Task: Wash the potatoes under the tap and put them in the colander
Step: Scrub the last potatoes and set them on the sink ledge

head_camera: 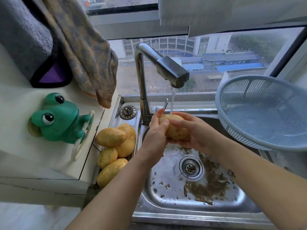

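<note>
Potato (pixel 174 128) sits gripped between my left hand (pixel 156 128) and right hand (pixel 194 130) under the tap (pixel 172 72), long axis slanting rightward toward the colander (pixel 249 130), nearer my right.

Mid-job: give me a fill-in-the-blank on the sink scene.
The left hand and right hand hold one yellow-brown potato under ____ running from the chrome tap.
The round pale-blue plastic colander right of the steel sink contains ____ potatoes.
____ more potatoes lie piled left of the sink.
The green figure on the white counter is a ____.
Missing: water; no; four; frog.
</note>
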Available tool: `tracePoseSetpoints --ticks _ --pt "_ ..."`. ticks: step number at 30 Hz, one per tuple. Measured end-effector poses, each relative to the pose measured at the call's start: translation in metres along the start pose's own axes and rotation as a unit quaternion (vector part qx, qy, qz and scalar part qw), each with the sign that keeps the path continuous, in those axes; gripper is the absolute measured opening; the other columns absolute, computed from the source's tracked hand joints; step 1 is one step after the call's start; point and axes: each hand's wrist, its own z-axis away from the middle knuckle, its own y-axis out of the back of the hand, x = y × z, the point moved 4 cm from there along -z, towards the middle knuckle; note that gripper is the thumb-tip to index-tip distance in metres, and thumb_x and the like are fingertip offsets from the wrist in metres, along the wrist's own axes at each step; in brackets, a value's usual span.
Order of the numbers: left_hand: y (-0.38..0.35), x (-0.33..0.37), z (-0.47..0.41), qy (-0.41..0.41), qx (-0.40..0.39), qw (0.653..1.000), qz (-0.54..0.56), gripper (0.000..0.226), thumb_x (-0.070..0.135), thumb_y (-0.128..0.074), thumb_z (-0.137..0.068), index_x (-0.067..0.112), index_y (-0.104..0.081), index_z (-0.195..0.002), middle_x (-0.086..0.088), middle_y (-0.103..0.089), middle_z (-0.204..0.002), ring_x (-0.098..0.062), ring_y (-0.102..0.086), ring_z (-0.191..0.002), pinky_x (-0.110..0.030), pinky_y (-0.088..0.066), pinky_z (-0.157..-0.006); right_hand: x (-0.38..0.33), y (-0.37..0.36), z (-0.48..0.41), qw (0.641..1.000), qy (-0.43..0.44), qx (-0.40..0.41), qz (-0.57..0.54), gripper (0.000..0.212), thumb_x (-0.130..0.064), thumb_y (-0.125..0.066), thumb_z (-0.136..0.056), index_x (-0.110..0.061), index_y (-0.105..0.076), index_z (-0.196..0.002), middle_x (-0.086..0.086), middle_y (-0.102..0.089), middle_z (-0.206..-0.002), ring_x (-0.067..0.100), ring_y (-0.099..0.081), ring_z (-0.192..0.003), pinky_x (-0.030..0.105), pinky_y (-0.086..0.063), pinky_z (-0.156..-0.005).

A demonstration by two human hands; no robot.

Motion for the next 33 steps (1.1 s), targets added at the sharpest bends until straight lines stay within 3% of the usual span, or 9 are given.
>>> tracePoseSetpoints --ticks 3,5,8,10,15,19,22,26,33 --pt "-0.002 -0.003 0.002 -0.025 -0.012 0.993 -0.117 0.057 0.041 -0.055 -0.078 0.069 -0.031 -0.121 -0.010 -0.026 -0.150 -0.026 -0.038 -0.136 -0.047 -0.040 -0.110 0.004 -0.003 -0.002 0.998 0.031 0.057 0.019 0.031 -0.027 -0.069 -0.086 -0.020 -0.062 -0.115 0.010 -0.064 -0.111 0.023 -0.066 -0.090 0.032 -0.058 -0.061" --pt "-0.003 -0.005 0.004 -0.038 -0.028 0.978 -0.202 0.071 0.031 -0.055 -0.082 0.061 -0.014 -0.132 -0.006 -0.013 -0.154 -0.023 -0.025 -0.143 -0.042 -0.036 -0.114 0.007 -0.002 -0.004 0.996 0.026 0.079 0.038 0.030 -0.033 -0.069 -0.085 -0.023 -0.063 -0.113 0.010 -0.064 -0.110 0.021 -0.065 -0.087 0.027 -0.055 -0.055" --pt "0.002 -0.004 0.005 -0.073 -0.044 0.955 -0.283 0.085 0.018 -0.064 -0.091 0.038 -0.005 -0.150 -0.004 -0.015 -0.149 -0.010 -0.033 -0.132 -0.008 -0.040 -0.099 0.008 0.001 -0.005 0.997 0.004 0.049 0.053 0.029 -0.030 -0.067 -0.087 -0.025 -0.063 -0.116 0.009 -0.065 -0.108 0.020 -0.065 -0.087 0.028 -0.055 -0.061" --pt "0.007 -0.001 0.004 -0.078 -0.047 0.950 -0.300 0.082 0.016 -0.068 -0.089 0.033 -0.014 -0.149 -0.002 -0.023 -0.143 -0.006 -0.043 -0.119 -0.001 -0.042 -0.087 0.004 0.005 -0.004 0.998 -0.002 -0.001 0.055 0.042 -0.022 -0.071 -0.081 -0.025 -0.060 -0.121 0.010 -0.061 -0.117 0.023 -0.065 -0.096 0.031 -0.057 -0.068" --pt "0.012 0.001 0.001 -0.073 -0.058 0.955 -0.281 0.066 0.026 -0.072 -0.086 0.035 -0.029 -0.135 -0.009 -0.040 -0.138 -0.016 -0.054 -0.117 -0.030 -0.048 -0.101 -0.002 0.008 0.001 0.993 -0.023 -0.053 0.104 0.063 -0.019 -0.074 -0.071 -0.029 -0.052 -0.129 0.013 -0.052 -0.126 0.029 -0.065 -0.100 0.033 -0.059 -0.069" --pt "0.005 0.002 0.000 -0.118 0.007 0.928 -0.353 0.061 0.019 -0.072 -0.086 0.021 -0.039 -0.136 -0.005 -0.049 -0.132 -0.014 -0.053 -0.116 -0.026 -0.044 -0.102 -0.001 0.003 -0.002 0.975 0.058 0.071 0.204 0.049 -0.031 -0.077 -0.078 -0.023 -0.055 -0.121 0.007 -0.060 -0.110 0.020 -0.067 -0.089 0.032 -0.061 -0.070" --pt "0.003 0.001 0.002 -0.147 0.034 0.909 -0.389 0.064 0.018 -0.073 -0.084 0.017 -0.042 -0.140 -0.002 -0.048 -0.129 -0.006 -0.049 -0.108 -0.001 -0.035 -0.090 0.002 0.000 -0.005 0.963 0.106 0.133 0.207 0.044 -0.040 -0.072 -0.082 -0.018 -0.058 -0.118 0.008 -0.064 -0.100 0.015 -0.067 -0.071 0.025 -0.057 -0.053" --pt "0.008 0.004 0.009 -0.175 0.026 0.910 -0.374 0.050 0.029 -0.074 -0.084 0.040 -0.044 -0.122 0.001 -0.047 -0.121 0.003 -0.049 -0.096 0.002 -0.035 -0.081 0.005 -0.003 -0.008 0.970 0.077 0.113 0.200 0.031 -0.046 -0.048 -0.097 -0.021 -0.061 -0.111 0.008 -0.061 -0.079 0.012 -0.054 -0.043 0.019 -0.039 -0.037" --pt "0.017 -0.002 0.006 -0.132 0.035 0.961 -0.240 0.039 0.063 -0.059 -0.080 0.053 -0.041 -0.113 -0.010 -0.051 -0.123 -0.018 -0.061 -0.104 -0.031 -0.054 -0.090 0.001 -0.010 -0.012 0.981 0.029 0.045 0.186 0.033 -0.050 -0.030 -0.102 -0.030 -0.056 -0.100 0.011 -0.058 -0.079 0.019 -0.051 -0.052 0.030 -0.040 -0.053"
